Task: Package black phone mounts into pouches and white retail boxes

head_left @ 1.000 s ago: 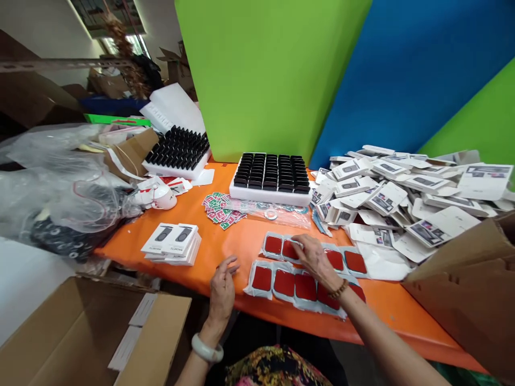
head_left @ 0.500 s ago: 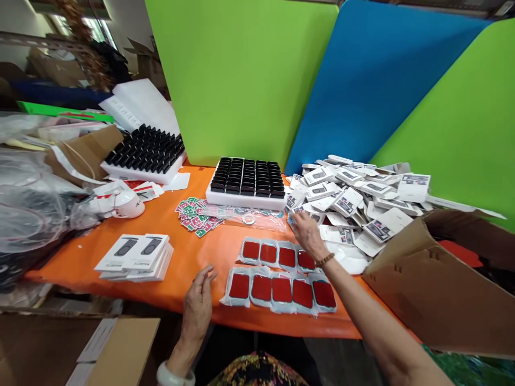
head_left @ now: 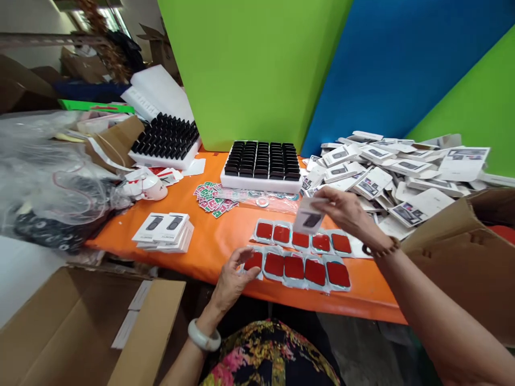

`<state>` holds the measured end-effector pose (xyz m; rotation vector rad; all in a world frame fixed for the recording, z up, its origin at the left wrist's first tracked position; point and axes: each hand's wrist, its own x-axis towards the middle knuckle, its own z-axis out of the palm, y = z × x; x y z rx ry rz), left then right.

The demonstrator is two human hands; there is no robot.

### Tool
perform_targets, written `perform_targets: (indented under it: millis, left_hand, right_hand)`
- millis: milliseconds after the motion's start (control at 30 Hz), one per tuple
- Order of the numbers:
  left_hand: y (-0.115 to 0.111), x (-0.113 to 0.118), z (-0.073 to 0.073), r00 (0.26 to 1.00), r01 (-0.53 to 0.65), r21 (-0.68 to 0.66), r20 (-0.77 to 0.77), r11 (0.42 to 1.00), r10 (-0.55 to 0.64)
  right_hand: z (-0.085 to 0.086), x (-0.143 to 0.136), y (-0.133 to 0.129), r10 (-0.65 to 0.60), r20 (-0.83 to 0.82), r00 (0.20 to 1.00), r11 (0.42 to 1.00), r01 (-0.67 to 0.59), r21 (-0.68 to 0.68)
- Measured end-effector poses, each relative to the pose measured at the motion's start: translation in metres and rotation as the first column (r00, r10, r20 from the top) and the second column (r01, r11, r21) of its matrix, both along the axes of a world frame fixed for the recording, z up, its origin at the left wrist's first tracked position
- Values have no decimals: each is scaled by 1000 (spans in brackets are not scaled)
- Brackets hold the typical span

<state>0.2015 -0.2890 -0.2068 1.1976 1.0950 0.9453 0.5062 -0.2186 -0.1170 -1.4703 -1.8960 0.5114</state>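
Observation:
My right hand (head_left: 348,212) grips a small white box (head_left: 309,217) with a dark oval product picture, holding it over the back row of red squares. My left hand (head_left: 235,276) is empty, its thumb and fingers apart, close to the leftmost red square (head_left: 253,261) of the front row. Two rows of these dark red squares in pale wrapping, such as the front middle one (head_left: 294,267), lie on the orange tabletop (head_left: 217,236). A heap of white boxes (head_left: 372,182) is piled at the right. A neat stack of white boxes (head_left: 171,230) stands at the left.
White foam trays (head_left: 261,184) (head_left: 189,155) hold upright black pieces. Red and green cards (head_left: 213,198) lie near a clear plastic strip (head_left: 277,201). Open cardboard boxes stand at right (head_left: 446,262) and lower left (head_left: 52,316). Green (head_left: 253,69) and blue (head_left: 402,69) panels rise behind.
My right hand has come back from the heap toward me with a white box in it. My left hand has moved right, next to the front row. The view has shifted.

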Motion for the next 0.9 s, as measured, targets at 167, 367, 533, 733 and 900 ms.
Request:
perform_targets:
  millis: [167, 367, 533, 733, 900]
  left_hand:
    - [-27, 3, 1, 833, 362, -211, 511, 908, -213]
    - [-60, -25, -12, 825, 301, -524, 562, 797, 58]
    - [-60, -37, -13, 848, 22, -537, 457, 843, 269]
    - [-48, -27, -25, 794, -50, -596, 463, 801, 394]
    - [-49, -26, -28, 793, -64, -573, 468, 817, 391]
  right_hand:
    - [-40, -103, -67, 81, -611, 787, 906, -314, -285]
    - [-84, -144, -69, 169, -545, 821, 857, -395, -330]
    - [-97, -137, -42, 256, 52, 965, 949, -241, -202]
    - [-91, -153, -27, 342, 349, 873, 893, -185, -411]
    - [-86, -156, -11, 407, 281, 869, 813, -204, -545]
